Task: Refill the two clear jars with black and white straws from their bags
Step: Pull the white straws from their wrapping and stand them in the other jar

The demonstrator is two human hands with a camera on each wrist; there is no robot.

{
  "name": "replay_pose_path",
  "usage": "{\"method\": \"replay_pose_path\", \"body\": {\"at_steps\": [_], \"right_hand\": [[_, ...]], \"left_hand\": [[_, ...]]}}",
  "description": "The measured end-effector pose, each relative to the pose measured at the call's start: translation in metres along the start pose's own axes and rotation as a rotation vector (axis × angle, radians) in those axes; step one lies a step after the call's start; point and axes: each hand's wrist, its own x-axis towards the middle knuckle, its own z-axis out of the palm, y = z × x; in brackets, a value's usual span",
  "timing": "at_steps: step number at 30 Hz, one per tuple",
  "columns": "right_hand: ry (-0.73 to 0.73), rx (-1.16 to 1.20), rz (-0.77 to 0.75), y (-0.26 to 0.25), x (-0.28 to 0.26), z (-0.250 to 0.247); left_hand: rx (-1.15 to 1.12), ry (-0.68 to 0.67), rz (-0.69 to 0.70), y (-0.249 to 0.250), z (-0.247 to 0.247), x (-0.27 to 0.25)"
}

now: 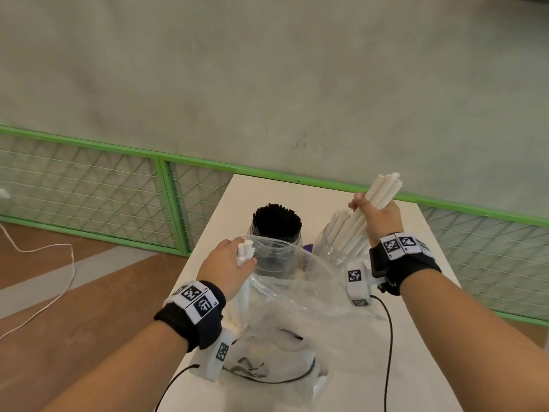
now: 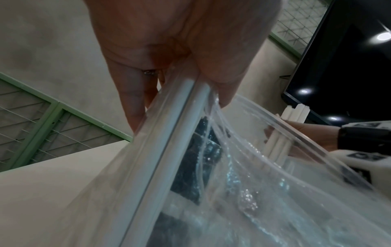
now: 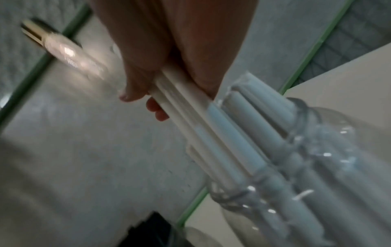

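Two clear jars stand on the white table (image 1: 228, 200). The left jar (image 1: 277, 248) is packed with black straws (image 1: 277, 219). The right jar (image 1: 334, 248) holds several white straws (image 1: 346, 230). My right hand (image 1: 378, 217) grips a bundle of white straws (image 1: 383, 188), their lower ends inside the right jar's mouth (image 3: 273, 168). My left hand (image 1: 228, 260) holds up the rim of a clear plastic bag (image 1: 297, 292) together with a few white straws (image 1: 246, 251); the left wrist view shows its fingers (image 2: 135, 100) curled round the white straws (image 2: 169, 133) and the bag (image 2: 253, 167).
A green mesh fence (image 1: 89, 185) runs behind the table, with a grey wall above it. Brown floor and a white cord (image 1: 59, 278) lie to the left. Black cables (image 1: 389, 337) trail over the table's near end. A dark screen (image 2: 349, 66) shows in the left wrist view.
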Motion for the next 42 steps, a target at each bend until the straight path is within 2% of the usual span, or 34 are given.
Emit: {"method": "replay_pose_path", "body": {"at_steps": [3, 8, 10, 12, 15, 20, 24, 27, 29, 33, 34, 36, 38, 42], "right_hand": [[-0.045, -0.087, 0.047, 0.010, 0.000, 0.003], [-0.062, -0.120, -0.040, 0.001, -0.001, 0.008], [-0.176, -0.308, -0.100, 0.003, -0.004, 0.012], [-0.303, -0.527, -0.083, 0.009, -0.007, 0.016], [-0.385, -0.713, -0.061, 0.008, -0.007, 0.019], [-0.245, -0.652, -0.156, 0.000, 0.002, 0.012], [-0.360, -0.745, -0.233, 0.005, 0.008, 0.008], [-0.285, -0.649, -0.279, -0.008, 0.012, 0.006], [-0.287, -0.553, -0.298, -0.030, 0.007, 0.010], [-0.532, -0.357, -0.283, -0.070, -0.040, 0.033], [-0.614, -0.428, -0.278, -0.070, -0.055, 0.041], [-0.784, -0.746, -0.297, -0.059, -0.081, 0.057], [-0.841, -0.971, -0.296, -0.042, -0.093, 0.071], [-0.864, -0.883, -0.181, -0.015, -0.100, 0.089]], "left_hand": [[-0.003, -0.003, -0.006, -0.002, 0.001, 0.002], [-0.004, 0.001, -0.011, -0.005, 0.002, 0.003], [-0.006, 0.003, -0.007, -0.005, 0.003, 0.003], [-0.006, 0.008, -0.007, -0.005, 0.004, 0.003], [-0.007, 0.010, -0.006, -0.005, 0.005, 0.003], [-0.009, 0.005, 0.003, -0.007, 0.006, 0.004], [-0.001, 0.005, 0.004, -0.005, 0.006, 0.003], [-0.008, 0.015, 0.001, -0.002, 0.005, 0.001], [-0.007, 0.022, 0.000, -0.001, 0.004, 0.000], [-0.033, 0.026, 0.005, -0.001, 0.003, -0.001], [-0.043, 0.030, 0.006, -0.001, 0.002, -0.001], [-0.067, 0.037, 0.007, -0.003, 0.001, -0.004], [-0.110, 0.040, 0.005, -0.005, 0.000, -0.007], [-0.243, 0.035, 0.027, -0.010, -0.001, -0.015]]}}
